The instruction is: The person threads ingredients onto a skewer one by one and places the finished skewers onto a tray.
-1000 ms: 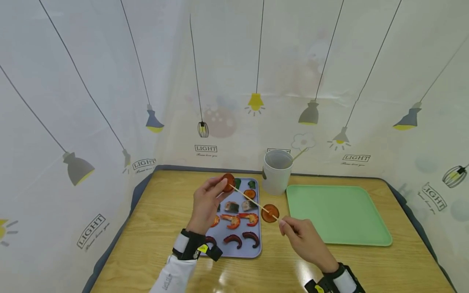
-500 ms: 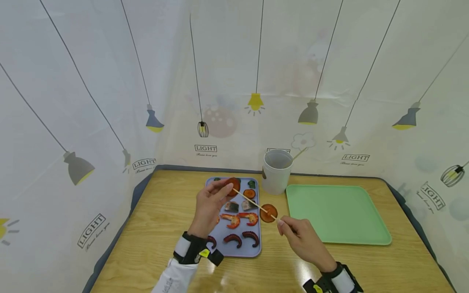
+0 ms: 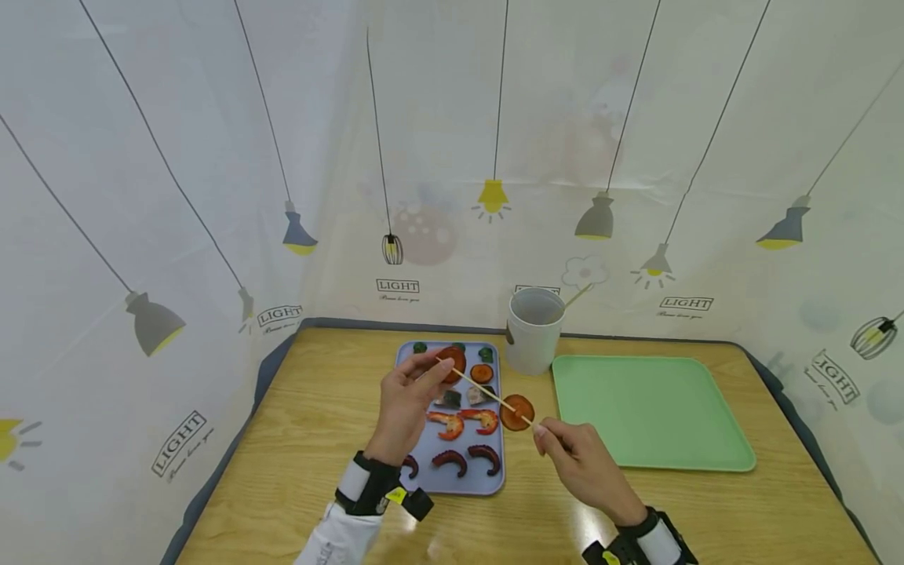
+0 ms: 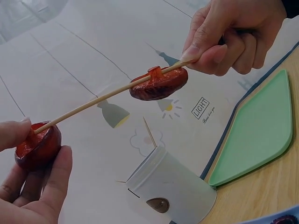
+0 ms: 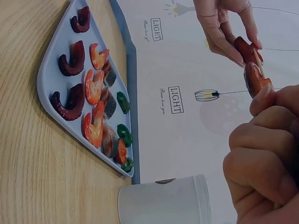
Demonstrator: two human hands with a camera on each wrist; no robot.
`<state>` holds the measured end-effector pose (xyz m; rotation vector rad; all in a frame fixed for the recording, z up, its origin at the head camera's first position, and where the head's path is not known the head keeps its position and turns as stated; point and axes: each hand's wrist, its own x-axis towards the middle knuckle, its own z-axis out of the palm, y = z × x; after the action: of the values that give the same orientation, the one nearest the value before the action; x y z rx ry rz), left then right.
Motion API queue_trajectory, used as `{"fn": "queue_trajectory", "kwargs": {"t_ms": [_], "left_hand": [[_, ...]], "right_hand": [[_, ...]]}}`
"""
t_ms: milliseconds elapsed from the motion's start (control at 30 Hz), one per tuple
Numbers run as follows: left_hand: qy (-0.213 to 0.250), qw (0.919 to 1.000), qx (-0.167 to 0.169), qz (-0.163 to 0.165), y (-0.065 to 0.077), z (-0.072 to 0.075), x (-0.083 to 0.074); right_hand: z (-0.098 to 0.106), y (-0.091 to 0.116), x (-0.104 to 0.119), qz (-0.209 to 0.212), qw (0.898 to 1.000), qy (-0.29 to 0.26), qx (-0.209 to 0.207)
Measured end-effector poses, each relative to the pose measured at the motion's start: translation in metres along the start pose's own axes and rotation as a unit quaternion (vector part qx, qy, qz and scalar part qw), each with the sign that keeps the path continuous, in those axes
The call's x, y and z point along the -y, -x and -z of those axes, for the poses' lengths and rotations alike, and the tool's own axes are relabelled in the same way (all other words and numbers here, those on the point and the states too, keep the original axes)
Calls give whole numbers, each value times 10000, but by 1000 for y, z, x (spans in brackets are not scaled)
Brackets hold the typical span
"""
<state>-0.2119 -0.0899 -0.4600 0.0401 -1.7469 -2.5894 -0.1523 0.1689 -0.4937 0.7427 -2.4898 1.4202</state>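
My left hand (image 3: 408,404) pinches a reddish-brown mushroom (image 4: 46,147) between thumb and fingers, above the blue-grey tray. A thin wooden skewer (image 4: 100,99) slants between my hands, its far end right at this mushroom's stem. Nearer the other end, a second mushroom (image 3: 519,412) sits on the skewer, which runs through its short stem. My right hand (image 3: 586,467) grips the skewer's near end just behind that mushroom, thumb laid along the stick in the left wrist view. Both hands are raised over the wooden table.
The blue-grey tray (image 5: 51,109) bears octopus tentacles (image 5: 70,102), shrimp (image 5: 94,86), fish pieces, an orange slice and green pieces. Behind stands a white cup (image 3: 534,337) with thin sticks in it. A green tray (image 3: 653,412) lies at the right. A printed curtain surrounds the table.
My left hand has moved slightly right and toward me with its mushroom, which now overlaps the skewer's far end more. My right hand has barely moved.
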Motion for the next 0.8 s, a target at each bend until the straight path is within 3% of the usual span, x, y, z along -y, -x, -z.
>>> {"fn": "queue_trajectory", "kwargs": {"t_ms": [533, 800], "left_hand": [[115, 9999, -102, 28, 3, 1, 6], [92, 9992, 345, 197, 11, -8, 21]], "right_hand": [[-5, -2, -2, 184, 9998, 58, -111], [-13, -10, 1, 301, 9995, 128, 0]]}}
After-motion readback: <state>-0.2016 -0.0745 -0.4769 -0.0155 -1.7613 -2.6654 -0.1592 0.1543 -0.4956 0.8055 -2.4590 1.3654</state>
